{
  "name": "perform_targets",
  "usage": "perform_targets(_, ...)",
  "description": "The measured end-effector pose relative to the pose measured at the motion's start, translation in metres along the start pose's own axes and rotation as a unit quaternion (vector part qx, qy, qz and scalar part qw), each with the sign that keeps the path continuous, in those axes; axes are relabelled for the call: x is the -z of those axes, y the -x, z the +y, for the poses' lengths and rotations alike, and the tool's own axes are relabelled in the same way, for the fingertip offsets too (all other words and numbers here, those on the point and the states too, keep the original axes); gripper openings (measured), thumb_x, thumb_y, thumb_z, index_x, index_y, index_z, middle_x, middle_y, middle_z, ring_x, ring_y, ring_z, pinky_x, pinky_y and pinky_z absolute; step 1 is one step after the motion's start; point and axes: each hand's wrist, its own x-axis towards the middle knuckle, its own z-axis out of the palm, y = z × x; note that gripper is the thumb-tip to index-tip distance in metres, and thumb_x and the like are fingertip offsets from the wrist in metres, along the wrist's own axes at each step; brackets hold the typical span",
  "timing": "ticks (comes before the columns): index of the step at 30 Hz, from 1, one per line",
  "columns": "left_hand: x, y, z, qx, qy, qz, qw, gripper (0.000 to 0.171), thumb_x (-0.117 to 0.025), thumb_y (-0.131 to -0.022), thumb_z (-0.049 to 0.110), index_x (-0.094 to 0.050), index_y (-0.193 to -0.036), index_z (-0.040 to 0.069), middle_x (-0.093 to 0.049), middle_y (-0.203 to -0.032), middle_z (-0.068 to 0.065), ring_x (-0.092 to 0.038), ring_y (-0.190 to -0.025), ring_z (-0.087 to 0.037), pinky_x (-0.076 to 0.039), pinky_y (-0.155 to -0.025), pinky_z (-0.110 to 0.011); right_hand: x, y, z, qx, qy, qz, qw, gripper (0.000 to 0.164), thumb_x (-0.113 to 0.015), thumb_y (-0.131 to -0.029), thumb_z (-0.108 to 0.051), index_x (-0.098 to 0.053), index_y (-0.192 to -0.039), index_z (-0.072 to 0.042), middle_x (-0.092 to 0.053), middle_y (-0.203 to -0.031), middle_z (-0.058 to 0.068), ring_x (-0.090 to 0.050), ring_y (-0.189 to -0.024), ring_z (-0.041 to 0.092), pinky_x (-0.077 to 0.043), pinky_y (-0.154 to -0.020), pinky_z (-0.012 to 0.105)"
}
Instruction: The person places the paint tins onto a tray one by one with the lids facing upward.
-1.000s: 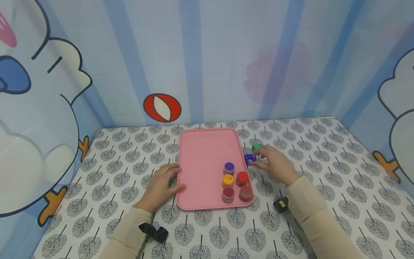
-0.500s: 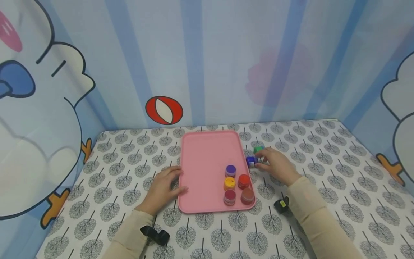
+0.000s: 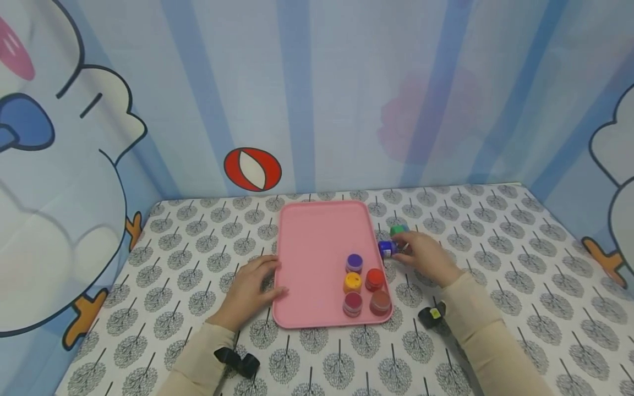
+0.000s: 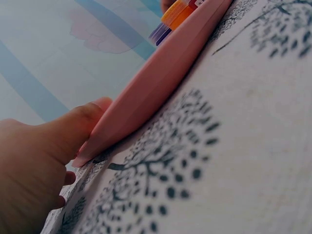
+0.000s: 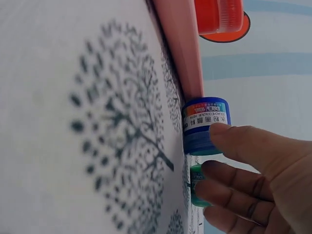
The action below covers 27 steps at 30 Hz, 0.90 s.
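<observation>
Beside the tray's right edge, a small blue paint jar [image 3: 386, 249] lies tipped on its side. In the right wrist view, its printed label faces the camera. My right hand [image 3: 426, 256] pinches this blue jar between the thumb and bent fingers. Just past those fingers sits a green paint jar [image 3: 398, 230], partly hidden by the hand. At the left edge of the pink tray [image 3: 317, 231], my left hand [image 3: 247, 291] touches the rim with thumb and fingers spread. The left wrist view shows the thumb [image 4: 100, 105] against the tray's side.
Several paint jars stand in the tray's near right part: a purple one [image 3: 354, 262], a yellow one [image 3: 352, 282], a red one [image 3: 375, 279], a dark red one [image 3: 353, 303] and a brown one [image 3: 380, 302]. A printed curtain [image 3: 342, 93] hangs behind the table.
The whole head view has shifted slightly down and right. Both hands and the jars keep nearly the same places relative to the tray.
</observation>
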Motion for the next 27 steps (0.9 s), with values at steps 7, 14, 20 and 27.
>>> perform_targets(7,-0.0005,0.0015,0.0004,-0.001,0.000,0.007,1.0000,0.059,-0.067,-0.074,0.045,-0.054,-0.121,0.012,-0.048,-0.133,0.000,-0.043,-0.124,-0.021,-0.033,-0.105,-0.046,-0.0048,-0.0020,0.0023,0.013,0.002,0.002,1.000,0.045,-0.068,-0.078,-0.021,-0.056,-0.117,-0.004,-0.066,-0.096,0.010,-0.062,-0.085,0.022,-0.051,-0.081,0.041)
perform_targets(14,-0.0002,0.0012,0.0008,0.000,0.003,0.003,1.0000,0.059,-0.067,-0.074,0.045,-0.054,-0.122,0.013,-0.048,-0.133,0.001,-0.043,-0.124,-0.021,-0.034,-0.105,-0.046,-0.0065,-0.0015,0.0019,0.001,-0.003,0.002,1.000,0.042,-0.068,-0.078,-0.021,-0.056,-0.115,-0.006,-0.065,-0.095,0.008,-0.061,-0.086,0.021,-0.051,-0.080,0.041)
perform_targets(20,0.0005,0.0008,0.0015,-0.004,-0.001,0.007,1.0000,0.060,-0.068,-0.073,0.045,-0.054,-0.121,0.012,-0.049,-0.133,0.000,-0.044,-0.123,-0.022,-0.035,-0.103,-0.047,-0.0063,-0.0006,0.0024,0.001,0.001,0.009,1.000,0.039,-0.069,-0.077,-0.022,-0.058,-0.111,-0.006,-0.063,-0.098,0.009,-0.060,-0.083,0.019,-0.052,-0.078,0.039)
perform_targets(27,-0.0002,0.0008,0.0018,-0.007,0.001,0.008,0.9999,0.060,-0.068,-0.073,0.045,-0.054,-0.121,0.012,-0.049,-0.133,0.000,-0.044,-0.123,-0.022,-0.035,-0.103,-0.047,-0.0039,0.0003,0.0027,-0.003,0.004,0.006,1.000,0.037,-0.069,-0.077,-0.024,-0.058,-0.108,-0.007,-0.064,-0.098,0.010,-0.060,-0.080,0.018,-0.052,-0.076,0.038)
